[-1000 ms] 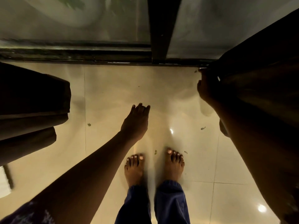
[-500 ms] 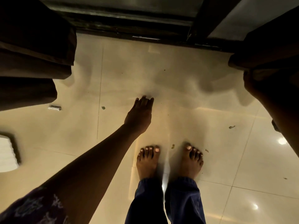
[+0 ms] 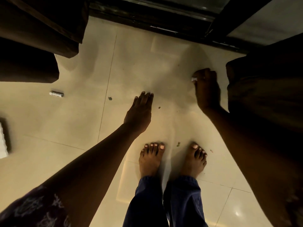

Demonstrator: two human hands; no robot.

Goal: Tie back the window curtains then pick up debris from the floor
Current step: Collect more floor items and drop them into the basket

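I look straight down at a cream tiled floor. My left hand (image 3: pixel 139 112) hangs over the floor, fingers straight and close together, holding nothing. My right hand (image 3: pixel 207 90) is curled beside the dark right curtain (image 3: pixel 265 89), with a small white piece (image 3: pixel 194 78) pinched at its fingertips. The dark left curtain (image 3: pixel 39 40) hangs in folds at the upper left. Small debris bits lie on the tiles: one (image 3: pixel 110 98) left of my left hand, one (image 3: pixel 159 107) just right of it, one (image 3: pixel 178 144) between my bare feet.
A small white cylinder (image 3: pixel 56 93) lies on the floor below the left curtain. A white object (image 3: pixel 3 141) sits at the left edge. The dark window track (image 3: pixel 164 20) runs across the top. My feet (image 3: pixel 151 159) stand at the centre bottom.
My right hand has come away from the right curtain and moved left into the open, curled on a white piece. The view has tilted further down; my left hand stays extended.
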